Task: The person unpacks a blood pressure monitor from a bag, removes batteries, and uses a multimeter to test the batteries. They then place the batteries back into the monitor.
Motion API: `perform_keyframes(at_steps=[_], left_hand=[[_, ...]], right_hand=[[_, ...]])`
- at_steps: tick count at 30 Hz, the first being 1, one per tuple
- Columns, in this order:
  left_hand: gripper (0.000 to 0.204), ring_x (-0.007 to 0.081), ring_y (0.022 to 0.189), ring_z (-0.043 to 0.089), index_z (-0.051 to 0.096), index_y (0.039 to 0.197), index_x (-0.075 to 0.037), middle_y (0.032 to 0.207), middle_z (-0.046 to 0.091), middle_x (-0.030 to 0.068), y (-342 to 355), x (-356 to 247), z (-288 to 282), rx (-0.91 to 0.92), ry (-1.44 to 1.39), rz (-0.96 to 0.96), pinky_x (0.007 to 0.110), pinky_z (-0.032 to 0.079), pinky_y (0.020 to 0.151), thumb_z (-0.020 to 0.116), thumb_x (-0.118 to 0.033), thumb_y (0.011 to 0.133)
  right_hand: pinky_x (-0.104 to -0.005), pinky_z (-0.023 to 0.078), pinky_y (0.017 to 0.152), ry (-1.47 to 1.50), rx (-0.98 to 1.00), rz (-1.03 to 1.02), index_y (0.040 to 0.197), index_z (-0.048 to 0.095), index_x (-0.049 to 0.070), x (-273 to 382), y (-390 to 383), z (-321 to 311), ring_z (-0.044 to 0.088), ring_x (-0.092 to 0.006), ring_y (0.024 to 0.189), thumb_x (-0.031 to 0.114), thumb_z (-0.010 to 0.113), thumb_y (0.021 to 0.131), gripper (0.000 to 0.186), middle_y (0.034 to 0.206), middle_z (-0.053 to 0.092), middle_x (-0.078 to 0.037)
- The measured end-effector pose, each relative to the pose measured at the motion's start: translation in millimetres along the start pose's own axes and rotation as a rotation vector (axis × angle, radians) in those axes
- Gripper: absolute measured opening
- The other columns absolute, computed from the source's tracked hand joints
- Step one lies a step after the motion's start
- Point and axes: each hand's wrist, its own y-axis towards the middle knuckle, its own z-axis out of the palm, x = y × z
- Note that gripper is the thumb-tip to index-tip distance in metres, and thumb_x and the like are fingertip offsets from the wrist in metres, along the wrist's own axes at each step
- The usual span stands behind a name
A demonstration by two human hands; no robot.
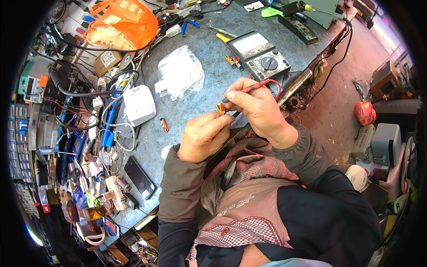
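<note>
My left hand (205,136) is closed, pinching a small red and yellow battery (219,108) upright at its fingertips. Close to it, my right hand (254,106) grips a test probe with a red lead (258,85), its dark tip end near the battery's top. A dark stick-like piece (236,114) shows between the hands; I cannot tell which hand holds it. Beyond the right hand lies an analog multimeter (260,55) with a round dial. Two similar batteries (233,62) rest beside the meter, and another loose battery (164,125) is on the blue-grey bench, left of my left hand.
A clear plastic bag (181,73), a white box-shaped device (139,105) and a black phone (140,177) lie on the bench. Tangled cables and tools crowd the left side, below an orange bag (122,24). The bench edge (296,88) runs along the right.
</note>
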Motion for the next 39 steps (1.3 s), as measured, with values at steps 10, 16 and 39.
perform_keyframes(at_steps=[10,16,39], left_hand=[[0.027,0.0307,0.068,0.071,0.077,0.110,-0.005,0.089,0.074,0.0117,1,-1,0,0.010,-0.014,-0.016,0.040,0.056,0.057,0.080,0.005,0.085],[0.028,0.0267,0.080,0.078,0.079,0.113,-0.003,0.092,0.078,0.0128,-3,6,0,-0.097,-0.183,-0.166,0.036,0.061,0.071,0.077,0.009,0.087],[0.043,0.0432,0.102,0.075,0.070,0.130,-0.004,0.108,0.076,0.0220,47,50,19,0.139,0.537,-0.531,0.054,0.060,0.085,0.077,-0.027,0.095]], right_hand=[[-0.0326,0.061,0.088,0.002,-0.036,-0.019,0.106,0.072,0.003,0,0,3,0.073,-0.0143,0.095,0.011,0.070,0.110,0.009,0.100,0.073,-0.005],[-0.0374,0.063,0.095,-0.430,-0.039,-0.349,0.131,0.071,0.000,-1,-7,0,0.076,-0.0198,0.106,0.016,0.071,0.112,0.024,0.117,0.077,-0.010],[-0.0419,0.057,0.079,-1.091,-0.151,-0.819,0.123,0.074,0.004,-28,11,-30,0.071,-0.0359,0.090,0.001,0.077,0.100,0.022,0.104,0.071,-0.016]])
